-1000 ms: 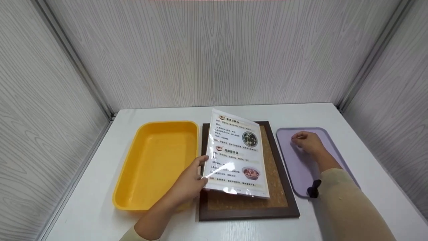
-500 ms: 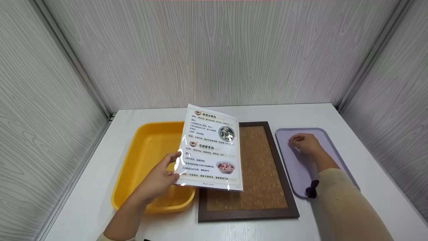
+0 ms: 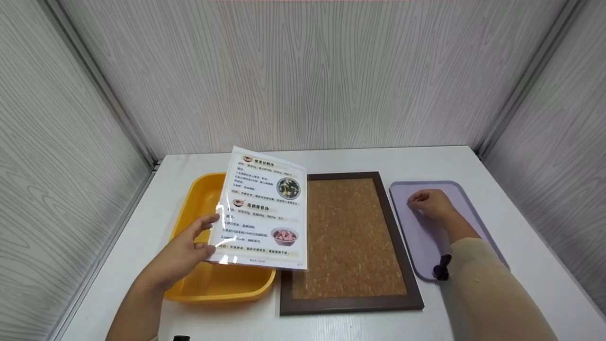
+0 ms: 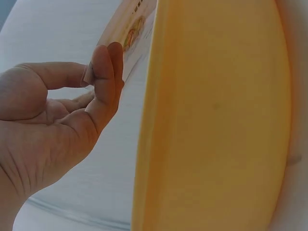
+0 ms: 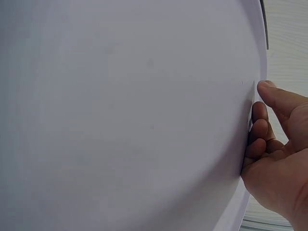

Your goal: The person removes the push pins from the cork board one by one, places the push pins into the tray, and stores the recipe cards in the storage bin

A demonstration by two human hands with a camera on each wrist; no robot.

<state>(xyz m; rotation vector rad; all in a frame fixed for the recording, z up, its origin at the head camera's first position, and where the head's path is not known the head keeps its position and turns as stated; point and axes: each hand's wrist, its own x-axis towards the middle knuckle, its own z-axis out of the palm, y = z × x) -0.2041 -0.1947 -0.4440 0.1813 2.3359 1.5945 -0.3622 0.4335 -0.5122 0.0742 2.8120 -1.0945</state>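
Observation:
Between thumb and fingers, my left hand (image 3: pixel 177 255) pinches the left edge of a laminated recipe sheet (image 3: pixel 255 203). The sheet carries printed text and two bowl pictures, and it is raised and tilted over the yellow tray (image 3: pixel 220 289). In the left wrist view, the sheet (image 4: pixel 129 24) is partly hidden by my fingers, beside the tray's wall. My right hand (image 3: pixel 432 202) is above the purple tray (image 3: pixel 423 246), fingers loosely curled. Nothing shows between its thumb and fingers in the right wrist view, where the tray (image 5: pixel 144 96) fills most of the frame.
A cork board (image 3: pixel 350 237) with a dark brown frame lies in the middle of the white table (image 3: pixel 227 327), between the two trays. Grey wood-grain panels (image 3: pixel 303 76) enclose the back and sides.
My left hand has carried the recipe sheet leftward from above the cork board to over the yellow tray, uncovering most of the board. My right hand has hardly moved.

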